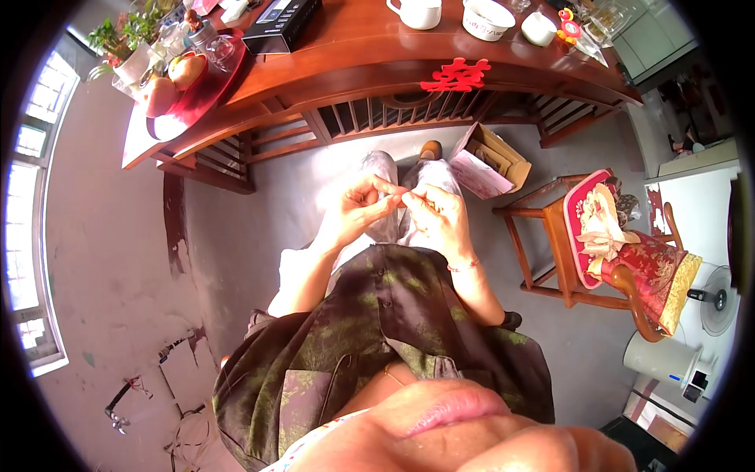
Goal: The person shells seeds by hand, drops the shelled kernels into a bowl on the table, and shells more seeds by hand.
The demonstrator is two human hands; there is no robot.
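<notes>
My left hand point(358, 208) and my right hand point(440, 214) meet above my lap, fingertips close together. Thumb and index finger of each hand are pinched. Whatever lies between the fingertips, if anything, is too small to make out. A thin bracelet point(464, 266) circles my right wrist. Below the hands are my light patterned trousers point(381, 167), and the dark green patterned jacket point(377, 299) covers my front.
Ahead stands a long wooden table point(338, 77) bearing a black box point(281, 25), a white mug point(417, 13), a white tub point(486, 20) and a fruit tray point(228, 82). An open carton point(491, 161) sits on the floor. At right is a wooden chair point(554, 236) with cushions.
</notes>
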